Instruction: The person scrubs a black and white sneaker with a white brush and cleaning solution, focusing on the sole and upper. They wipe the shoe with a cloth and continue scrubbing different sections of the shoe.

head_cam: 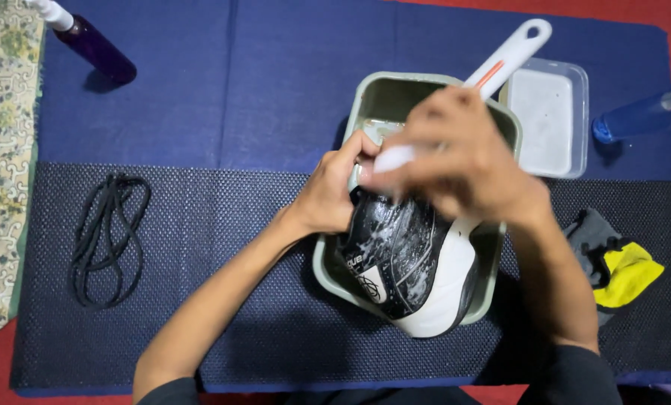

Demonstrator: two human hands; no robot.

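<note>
A black and white shoe [407, 262], wet with soap foam, lies in a grey-green rectangular basin [384, 94]. My left hand [328, 191] grips the shoe's upper end and holds it steady. My right hand [463, 154], blurred by motion, is closed on a white brush [512, 52] with an orange stripe on its handle. The brush head is hidden under my fingers, pressed to the shoe's top. The handle sticks out toward the back right, over the basin's rim.
Black shoelaces [106, 240] lie loose on the dark mesh mat at the left. A purple spray bottle [88, 41] stands at the back left, a blue bottle [643, 112] at the right. Behind the basin is a clear plastic tub [549, 116]. A grey and yellow cloth [617, 262] lies right.
</note>
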